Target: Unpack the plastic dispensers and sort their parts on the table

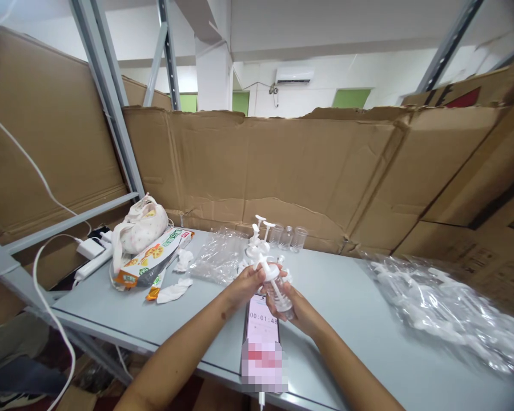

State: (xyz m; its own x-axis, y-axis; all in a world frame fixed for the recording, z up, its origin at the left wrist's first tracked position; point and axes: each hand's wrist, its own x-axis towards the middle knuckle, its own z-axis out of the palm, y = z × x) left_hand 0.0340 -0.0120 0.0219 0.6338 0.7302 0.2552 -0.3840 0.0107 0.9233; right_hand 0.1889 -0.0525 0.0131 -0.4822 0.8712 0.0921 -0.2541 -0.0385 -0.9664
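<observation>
A clear pump bottle (278,294) with a white pump head is held up between my hands, tilted, above the table. The fingers of my left hand (251,283) are closed on its white pump cap (270,270). My right hand (297,308) wraps round the clear body from the right. Just behind stand several white pump heads (257,245), partly hidden by my hands. Clear empty bottles (286,237) stand upright beside them at the back. Below my hands lies a phone (263,331) showing a running timer.
On the right lies a big clear bag of white pump parts (445,308). Crumpled clear plastic (218,257), tissues (174,291), a printed box (154,260) and a white cloth bag (143,225) lie left. A cardboard wall (261,160) closes off the table's back.
</observation>
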